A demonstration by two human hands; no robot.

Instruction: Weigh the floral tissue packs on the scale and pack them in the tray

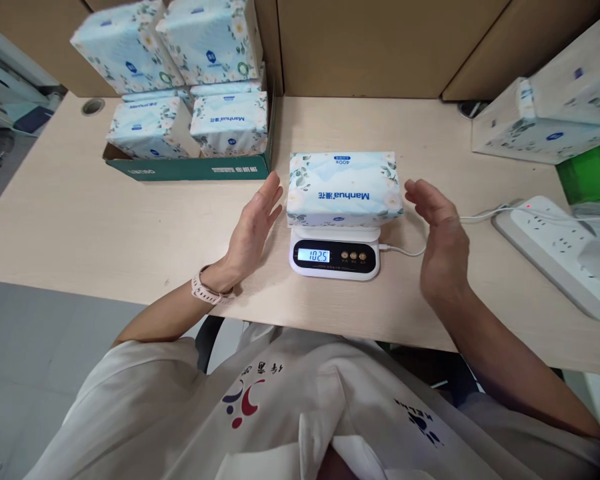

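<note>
A tissue pack (344,183) in pale blue floral wrapping lies on a white digital scale (303,269), whose lit display reads about 102.5. Just left of the pack is my left hand (253,233), fingers stretched out and apart from the wrapping. On the other side my right hand (440,240) is held upright with its fingers extended, a small gap between it and the pack. Neither hand holds anything. The pack covers most of the weighing plate.
Several similar packs (230,123) are stacked in a green carton (190,170) at back left. More packs (545,127) stand at right beside a green object (590,170). A power strip (555,247) and a white cable (405,251) lie on the right.
</note>
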